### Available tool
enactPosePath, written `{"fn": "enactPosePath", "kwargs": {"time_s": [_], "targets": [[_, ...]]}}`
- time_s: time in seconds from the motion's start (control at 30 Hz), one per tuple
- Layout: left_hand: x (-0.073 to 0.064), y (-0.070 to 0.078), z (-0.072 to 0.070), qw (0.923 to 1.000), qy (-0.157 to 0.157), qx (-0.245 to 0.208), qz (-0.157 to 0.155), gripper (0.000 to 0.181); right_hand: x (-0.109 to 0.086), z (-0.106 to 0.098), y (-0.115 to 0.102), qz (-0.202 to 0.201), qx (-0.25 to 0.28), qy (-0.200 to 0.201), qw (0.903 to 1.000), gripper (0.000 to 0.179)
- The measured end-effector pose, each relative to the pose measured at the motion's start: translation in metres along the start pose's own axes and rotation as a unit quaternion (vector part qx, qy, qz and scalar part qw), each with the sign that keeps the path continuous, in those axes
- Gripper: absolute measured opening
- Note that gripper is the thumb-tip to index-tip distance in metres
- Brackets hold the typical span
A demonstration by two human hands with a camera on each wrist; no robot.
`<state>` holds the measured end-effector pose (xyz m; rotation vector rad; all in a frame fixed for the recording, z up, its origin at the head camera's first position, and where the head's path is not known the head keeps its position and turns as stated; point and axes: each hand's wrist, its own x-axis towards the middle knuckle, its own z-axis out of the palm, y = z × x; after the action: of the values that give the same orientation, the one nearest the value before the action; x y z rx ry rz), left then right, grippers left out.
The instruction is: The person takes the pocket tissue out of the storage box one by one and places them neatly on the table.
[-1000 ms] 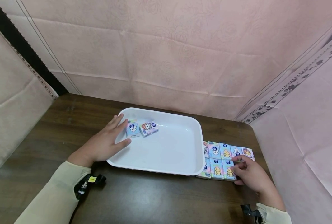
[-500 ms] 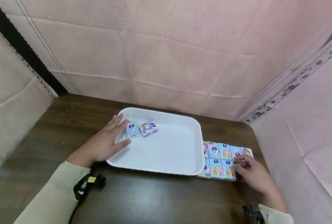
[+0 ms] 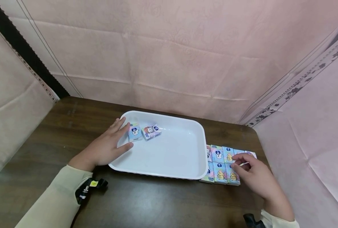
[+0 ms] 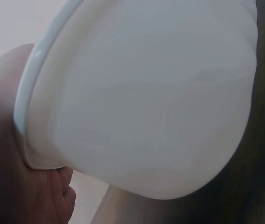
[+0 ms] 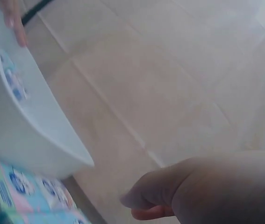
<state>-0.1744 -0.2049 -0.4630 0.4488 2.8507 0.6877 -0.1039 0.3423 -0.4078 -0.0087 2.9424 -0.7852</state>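
Observation:
My left hand (image 3: 106,145) lies over the left rim of a white tray (image 3: 169,155), fingers and thumb spread. In the left wrist view, the palm rests against the rim of the tray (image 4: 146,107). Inside the tray, near these fingers, are a blue pocket tissue pack (image 3: 135,133) and a purple-and-white one (image 3: 151,131). My right hand (image 3: 255,174) hovers over two rows of pastel tissue packs (image 3: 220,173) with cartoon prints, right of the tray. Its fingers are loosely bent, and no pack shows between them in the right wrist view. It partly hides the right-hand packs.
The tray's right end overlaps the leftmost packs in the head view. Dark wood tabletop (image 3: 146,202) stretches in front. Pink cloth walls (image 3: 169,63) enclose the table at the back and sides.
My right hand has shifted slightly left and up from the right end of the packs, now covering more of the upper row. The left hand and the packs in the tray stay put.

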Motion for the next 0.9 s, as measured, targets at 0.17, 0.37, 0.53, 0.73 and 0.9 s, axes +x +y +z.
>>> {"fn": "enactPosePath", "kwargs": {"time_s": [0.17, 0.37, 0.53, 0.73, 0.9], "targets": [[0.001, 0.000, 0.001, 1.0000, 0.004, 0.003, 0.004, 0.096, -0.002, -0.001, -0.024, -0.055, -0.001, 0.007, 0.9984, 0.026], [0.001, -0.001, 0.002, 1.0000, 0.001, 0.003, 0.004, 0.096, 0.001, 0.002, -0.048, -0.106, 0.015, -0.006, 0.9942, 0.019], [0.001, -0.002, 0.000, 1.0000, 0.003, 0.002, 0.006, 0.095, 0.012, 0.010, -0.066, -0.148, 0.045, -0.028, 0.9875, 0.015], [0.001, -0.003, -0.001, 0.9999, 0.006, 0.000, 0.011, 0.094, 0.034, 0.020, -0.092, -0.197, 0.049, -0.061, 0.9773, 0.017], [0.001, -0.002, 0.000, 0.9999, 0.002, 0.001, 0.011, 0.094, 0.051, 0.028, -0.110, -0.220, 0.045, -0.093, 0.9700, 0.021]]}}
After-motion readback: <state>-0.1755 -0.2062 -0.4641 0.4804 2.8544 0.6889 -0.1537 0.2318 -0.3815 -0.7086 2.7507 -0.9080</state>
